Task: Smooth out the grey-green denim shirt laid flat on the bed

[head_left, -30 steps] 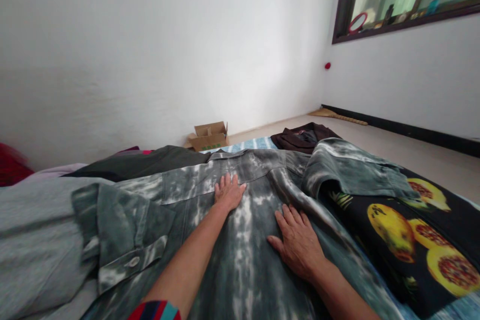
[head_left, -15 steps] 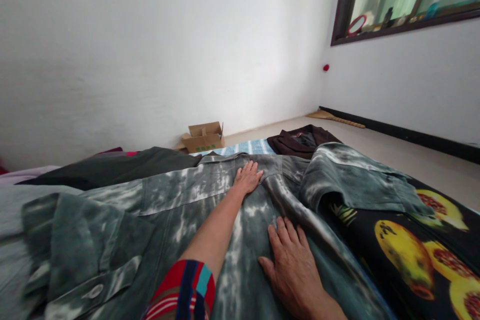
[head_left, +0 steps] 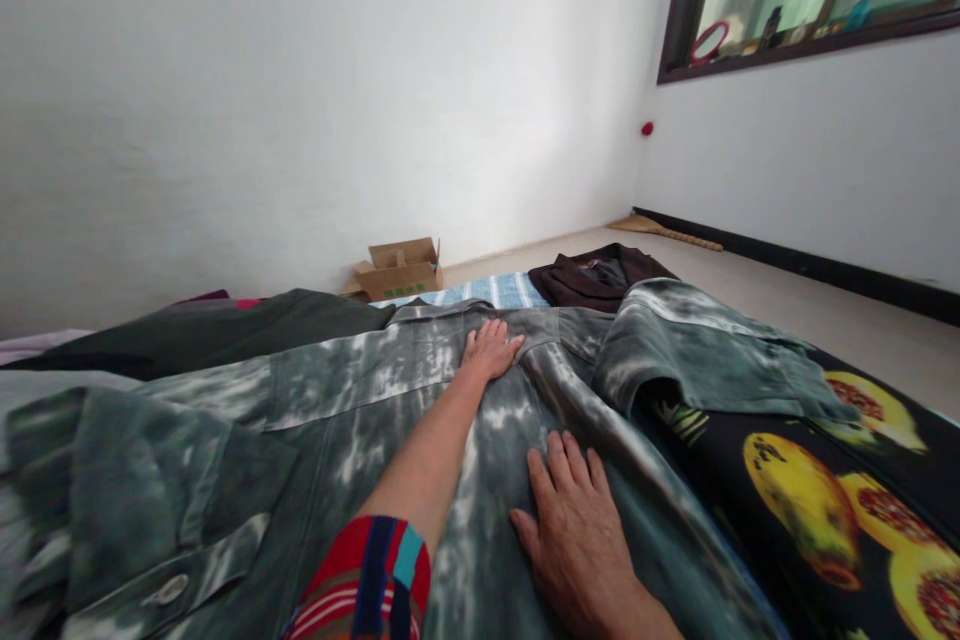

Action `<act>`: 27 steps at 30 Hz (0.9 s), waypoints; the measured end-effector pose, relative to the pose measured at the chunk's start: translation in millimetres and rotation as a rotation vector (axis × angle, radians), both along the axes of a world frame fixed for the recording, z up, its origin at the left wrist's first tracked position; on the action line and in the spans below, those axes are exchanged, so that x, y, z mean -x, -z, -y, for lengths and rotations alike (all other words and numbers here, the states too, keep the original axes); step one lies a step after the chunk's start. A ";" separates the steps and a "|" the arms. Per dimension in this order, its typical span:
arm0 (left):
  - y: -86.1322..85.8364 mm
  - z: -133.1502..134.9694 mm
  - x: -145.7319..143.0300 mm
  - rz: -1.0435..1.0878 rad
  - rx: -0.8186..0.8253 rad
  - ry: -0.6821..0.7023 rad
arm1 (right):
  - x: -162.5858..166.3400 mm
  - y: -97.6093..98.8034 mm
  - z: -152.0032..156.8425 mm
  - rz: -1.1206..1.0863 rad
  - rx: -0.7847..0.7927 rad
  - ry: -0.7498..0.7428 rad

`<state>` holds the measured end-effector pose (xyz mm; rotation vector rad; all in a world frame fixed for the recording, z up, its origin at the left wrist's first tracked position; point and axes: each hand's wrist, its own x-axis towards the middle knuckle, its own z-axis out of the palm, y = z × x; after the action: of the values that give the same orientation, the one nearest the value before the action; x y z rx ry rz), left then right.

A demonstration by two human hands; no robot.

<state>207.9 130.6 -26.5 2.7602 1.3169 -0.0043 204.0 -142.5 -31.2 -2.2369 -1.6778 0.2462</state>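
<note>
**Across the lower frame, both palms lie flat on the grey-green shirt (head_left: 352, 410)**

The shirt is spread over the lower centre and left. At centre, the left hand (head_left: 491, 350) rests open near the collar, fingers flat. Lower down, the right hand (head_left: 574, 530) presses flat, fingers slightly spread. Neither pinches cloth. A fruit-print cloth (head_left: 810, 490) fills the lower right.

The shirt (head_left: 360, 390) runs off the bottom and left edges; its cuff (head_left: 165, 590) is blurred. The sleeve (head_left: 697, 350) hides part of the cloth (head_left: 802, 495). The sill items (head_left: 772, 20) are too small to identify.
</note>
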 end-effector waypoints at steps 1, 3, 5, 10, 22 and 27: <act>0.0 -0.1 0.0 0.000 -0.001 -0.001 | -0.3 0.4 -0.4 -0.001 0.002 -0.002; 0.1 -0.2 0.3 0.002 -0.006 0.000 | -0.7 0.8 -0.9 -0.008 0.005 -0.009; 0.3 -0.4 1.1 0.008 -0.015 0.002 | -0.6 0.2 -1.0 -0.015 0.005 -0.012; 1.7 -1.1 2.9 0.019 -0.017 0.008 | 0.4 -3.2 -0.3 -0.012 0.004 -0.009; -24.1 2.7 24.5 0.034 -0.014 0.036 | -0.9 -10.3 1.7 0.001 0.051 -0.021; -37.2 37.3 78.3 -0.037 -0.014 0.030 | -0.8 -14.0 4.6 0.029 0.064 -0.025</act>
<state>129.6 93.3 10.7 2.8041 1.2894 -0.0480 204.8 -147.1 -17.2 -2.2769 -1.7377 0.2786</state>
